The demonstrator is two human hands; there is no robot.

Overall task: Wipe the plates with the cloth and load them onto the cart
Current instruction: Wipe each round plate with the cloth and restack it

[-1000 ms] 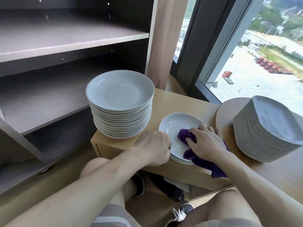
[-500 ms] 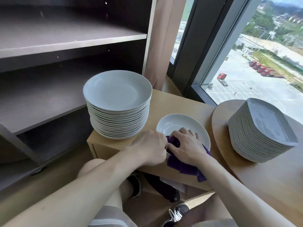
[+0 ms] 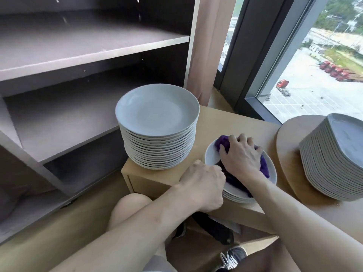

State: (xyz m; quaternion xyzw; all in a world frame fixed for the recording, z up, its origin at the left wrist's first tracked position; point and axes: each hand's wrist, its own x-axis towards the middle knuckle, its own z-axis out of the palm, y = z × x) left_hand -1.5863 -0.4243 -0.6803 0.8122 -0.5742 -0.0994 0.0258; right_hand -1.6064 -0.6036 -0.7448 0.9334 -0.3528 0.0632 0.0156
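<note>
At wooden box's (image 3: 157,179) near edge: top plate (image 3: 211,157) mid-wipe, R hand (image 3: 240,157) clutching cloth (image 3: 223,141), L hand (image 3: 204,183) gripping rim. Tall stack (image 3: 157,110) prob. unwiped; cart (image 3: 94,55) loading prob. not begun.

A pale wooden box-shaped table (image 3: 225,122) stands low by the window; on its left end sits a tall stack of round white plates (image 3: 157,114), reaching right to the table's left and front edges; just beside it, near the front edge, lies a short stack of round white plates (image 3: 211,156), apart from the tall one; to the right a rounded light-wood board (image 3: 288,154) carries a stack of grey square plates with rounded corners (image 3: 334,154), set well back from the board's left rim.
</note>
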